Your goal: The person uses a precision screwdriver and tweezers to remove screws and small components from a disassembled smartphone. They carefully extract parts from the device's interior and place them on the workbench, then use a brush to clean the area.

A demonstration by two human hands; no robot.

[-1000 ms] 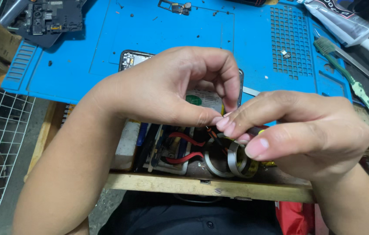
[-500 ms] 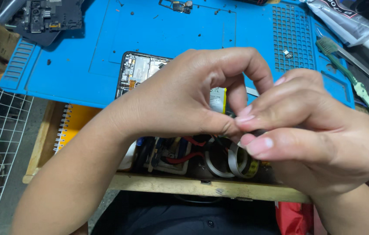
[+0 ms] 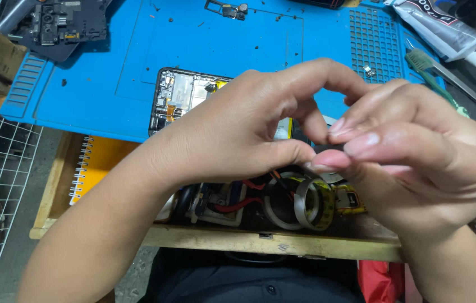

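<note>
Both hands meet right over the near edge of the blue mat (image 3: 109,90), which looks rubbery, with a grid of little square pockets in its far right corner. The left hand (image 3: 238,140) and right hand (image 3: 417,163) are pinched together fingertip to fingertip around a small dark strip (image 3: 328,148), thin and flat, maybe tape or a bit of adhesive. Only a sliver shows, so hard to say more. Its long axis runs roughly left to right, between the two pinches. Both grips are closed tight on it, thumbs pressed against forefingers, no gap.

Just behind the hands, on the mat, lies an opened phone (image 3: 184,98), back off, metal shields and a yellow pull tab showing, long axis pointing away from the person. Below the mat's near edge sits a wooden drawer (image 3: 260,241) with tape rolls (image 3: 305,205), red wires and an orange spiral notebook (image 3: 100,165). A white glue tube (image 3: 437,31) lies off the mat's far right corner.
</note>
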